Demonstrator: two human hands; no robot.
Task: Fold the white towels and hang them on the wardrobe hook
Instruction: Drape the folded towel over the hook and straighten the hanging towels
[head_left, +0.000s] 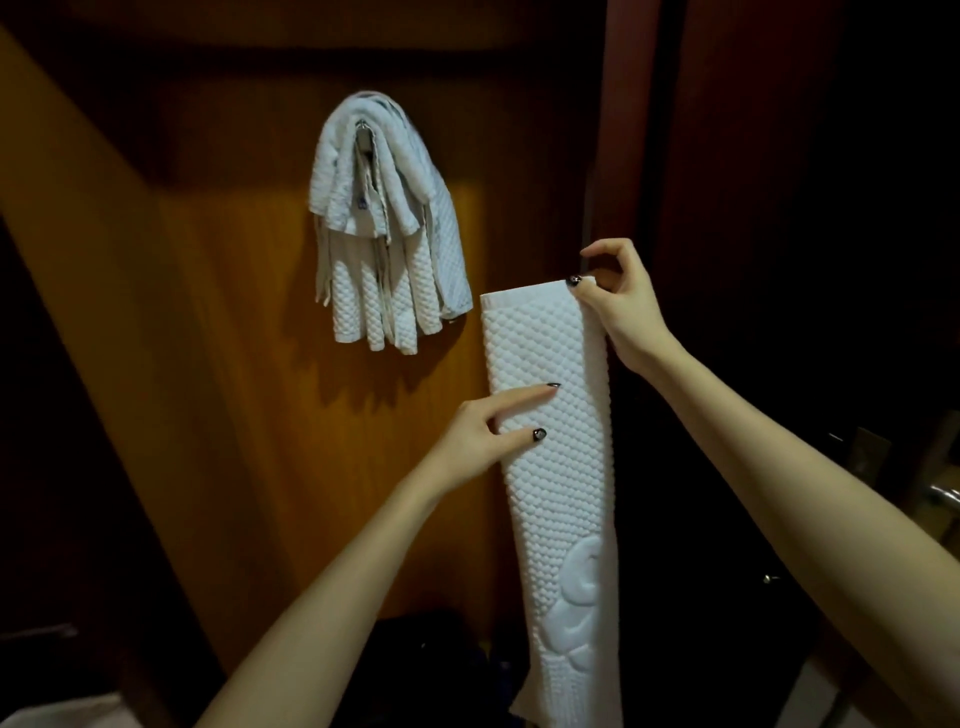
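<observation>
Head view: right grip (618, 306) pinches the top corner of the folded towel (561, 493) so it hangs straight. Left grip (488, 436), forefinger and thumb spread, touches its middle, likely marking the next fold. Hung towels (384, 234) drape the hook (363, 127).

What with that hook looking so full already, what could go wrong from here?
1. The hook already carries several hanging towels; adding another might push one off.
2. The right hand pinches only a top corner of the folded towel, so the fold may fall open when the left hand lets go.
</observation>
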